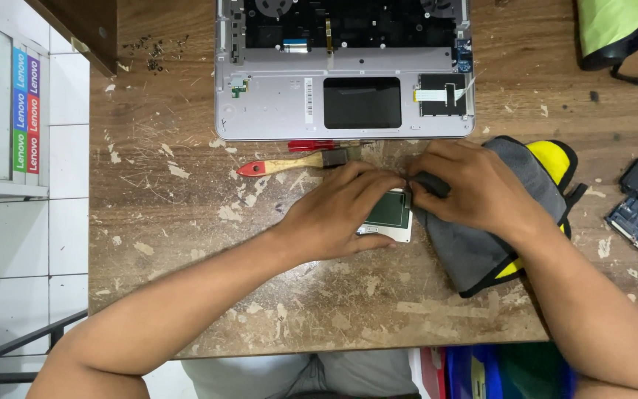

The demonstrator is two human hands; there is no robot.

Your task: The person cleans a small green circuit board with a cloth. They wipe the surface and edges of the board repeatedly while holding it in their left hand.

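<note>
The wooden table (186,295) is worn, with many pale chips. An opened silver laptop base (282,111) lies at its far edge. Just in front of the laptop base lie a red-handled brush (289,164) and a red screwdriver (311,145). To the right of the brush lies a grey and yellow cloth (481,258), and a small flat module (391,214) between them.

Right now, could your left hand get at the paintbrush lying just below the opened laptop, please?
Probably yes: the left hand rests on the small drive, and the paintbrush lies just beyond it with nothing between.
</note>
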